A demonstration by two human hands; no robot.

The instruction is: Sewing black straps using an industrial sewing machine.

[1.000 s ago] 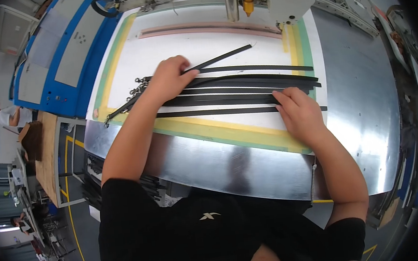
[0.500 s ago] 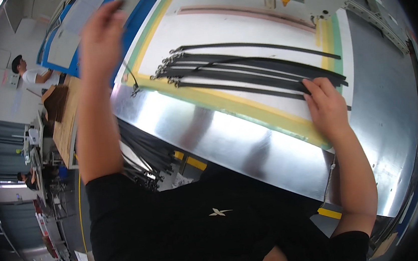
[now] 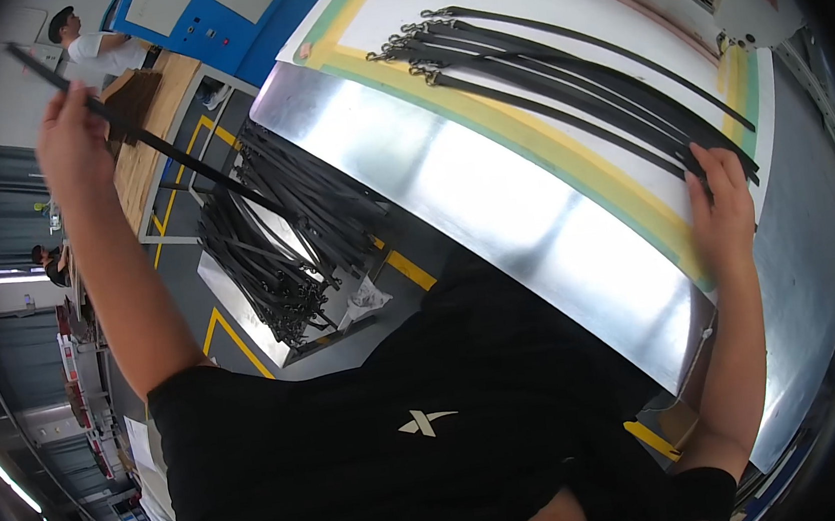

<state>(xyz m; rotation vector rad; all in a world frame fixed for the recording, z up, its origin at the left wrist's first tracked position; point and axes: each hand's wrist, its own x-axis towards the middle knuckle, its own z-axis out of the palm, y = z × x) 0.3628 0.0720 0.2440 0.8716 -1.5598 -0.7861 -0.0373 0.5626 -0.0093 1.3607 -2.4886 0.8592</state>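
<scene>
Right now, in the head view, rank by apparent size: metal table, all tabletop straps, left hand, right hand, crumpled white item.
Largest to smallest:
Metal table
Tabletop straps
Left hand, right hand: too alike to rank
Crumpled white item

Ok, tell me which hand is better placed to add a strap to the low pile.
Probably the left hand: it holds a strap slanting down toward the pile. The right hand is farther off, at the straps on the table.
</scene>
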